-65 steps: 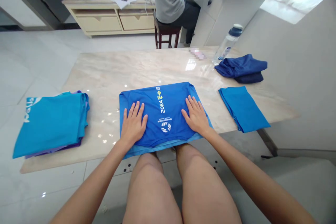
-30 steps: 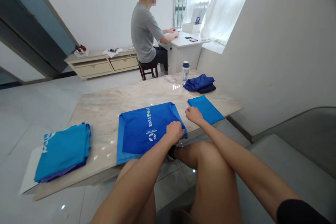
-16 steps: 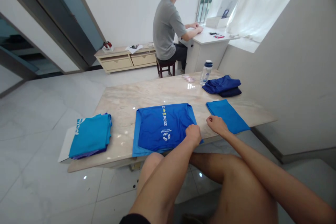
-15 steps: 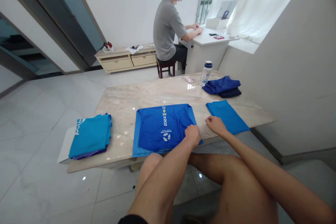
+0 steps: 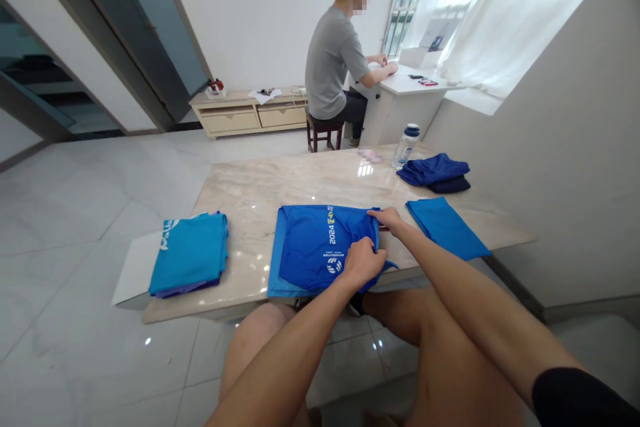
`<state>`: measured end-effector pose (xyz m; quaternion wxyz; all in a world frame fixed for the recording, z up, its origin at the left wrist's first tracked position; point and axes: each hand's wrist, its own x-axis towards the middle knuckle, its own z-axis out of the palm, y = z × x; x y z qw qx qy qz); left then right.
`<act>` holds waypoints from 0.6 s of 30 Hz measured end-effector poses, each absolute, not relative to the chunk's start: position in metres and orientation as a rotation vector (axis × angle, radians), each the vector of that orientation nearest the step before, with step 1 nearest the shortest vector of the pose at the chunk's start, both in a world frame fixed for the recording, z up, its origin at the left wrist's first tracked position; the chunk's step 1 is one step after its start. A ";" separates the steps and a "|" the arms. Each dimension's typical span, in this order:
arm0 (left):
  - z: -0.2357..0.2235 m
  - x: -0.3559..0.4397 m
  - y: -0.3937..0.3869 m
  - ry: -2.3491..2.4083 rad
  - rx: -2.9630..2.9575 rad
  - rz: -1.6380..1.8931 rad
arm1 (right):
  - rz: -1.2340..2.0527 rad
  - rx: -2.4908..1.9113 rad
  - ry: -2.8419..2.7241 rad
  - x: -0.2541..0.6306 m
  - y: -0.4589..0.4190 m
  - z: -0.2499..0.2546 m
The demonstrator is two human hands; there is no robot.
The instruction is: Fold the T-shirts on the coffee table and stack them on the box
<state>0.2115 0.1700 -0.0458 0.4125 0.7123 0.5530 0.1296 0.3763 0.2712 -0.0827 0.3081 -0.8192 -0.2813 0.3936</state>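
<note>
A folded blue shirt [image 5: 307, 247] with white and yellow lettering lies at the front of the marble-look table, on top of a lighter blue fabric layer [image 5: 275, 273]. My left hand [image 5: 367, 261] is closed over the shirt's lower right part, bunching the cloth. Higher up, at the shirt's far right corner, my right hand [image 5: 389, 219] pinches the edge between thumb and fingers. To the right of my hands lies a flat folded blue cloth [image 5: 447, 228].
Folded teal and purple garments [image 5: 190, 253] are stacked on the left, partly over a white box [image 5: 133, 270]. A water bottle [image 5: 406, 147] and dark blue clothing [image 5: 435, 172] stand at the back right. Beyond the table, a person [image 5: 333, 60] sits at a white desk [image 5: 400, 103].
My right hand has moved left from near the flat cloth and taken hold of the shirt's right edge. That side of the shirt is now drawn inward. The view has shifted slightly.
</note>
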 end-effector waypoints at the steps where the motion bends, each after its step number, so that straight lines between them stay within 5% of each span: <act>1: -0.045 0.204 0.168 1.395 1.767 0.347 | 1.028 -2.154 -0.767 0.372 0.274 -0.078; 18: -0.092 0.049 0.166 1.516 0.885 0.680 | 0.859 -2.133 -1.397 0.182 0.335 -0.053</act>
